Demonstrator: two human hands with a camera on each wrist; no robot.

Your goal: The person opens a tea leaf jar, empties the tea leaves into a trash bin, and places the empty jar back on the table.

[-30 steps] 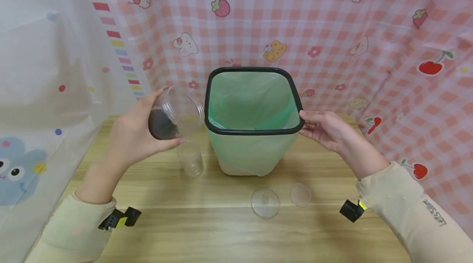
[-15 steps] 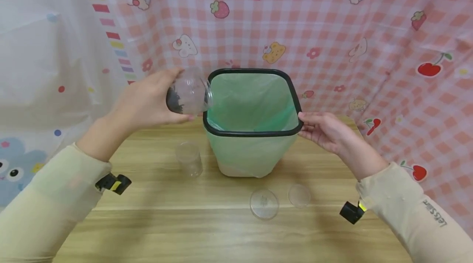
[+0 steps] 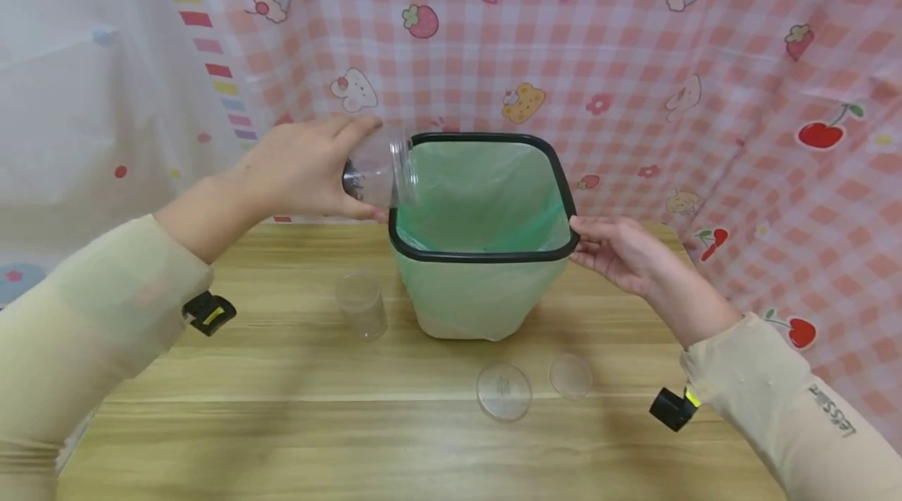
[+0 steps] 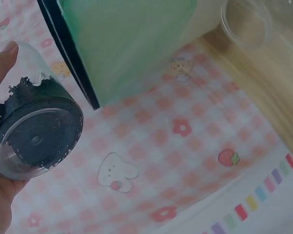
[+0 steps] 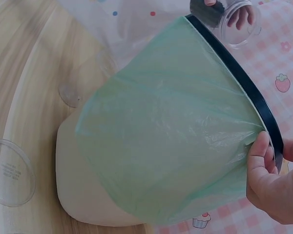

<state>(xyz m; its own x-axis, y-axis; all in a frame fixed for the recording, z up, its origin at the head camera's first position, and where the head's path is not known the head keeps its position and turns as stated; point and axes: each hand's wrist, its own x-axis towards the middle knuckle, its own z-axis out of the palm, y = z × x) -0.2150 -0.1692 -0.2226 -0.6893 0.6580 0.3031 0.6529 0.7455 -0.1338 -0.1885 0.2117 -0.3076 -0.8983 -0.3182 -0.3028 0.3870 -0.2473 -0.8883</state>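
My left hand [image 3: 306, 168] grips a clear plastic jar [image 3: 380, 168] tipped on its side, its mouth at the left rim of the trash can [image 3: 468, 297]. Dark flaky stuff [image 4: 39, 126] lies at the jar's bottom in the left wrist view. A green bag [image 3: 486, 192] lines the can, held by a black rim ring [image 3: 486, 256]. With thumb and fingers, my right hand [image 3: 620, 254] pinches that ring at its right side, also seen in the right wrist view, where the bag [image 5: 171, 112] drapes over the can's outside.
A second clear jar [image 3: 362, 305] stands upright, left of the can. Two clear round lids [image 3: 503, 391] lie in front of it on the wooden table [image 3: 338, 438]. Behind hangs a pink checked curtain [image 3: 458, 55].
My left hand has lifted the jar up and right to the can's rim and tipped it further over. My right hand stays on the ring.
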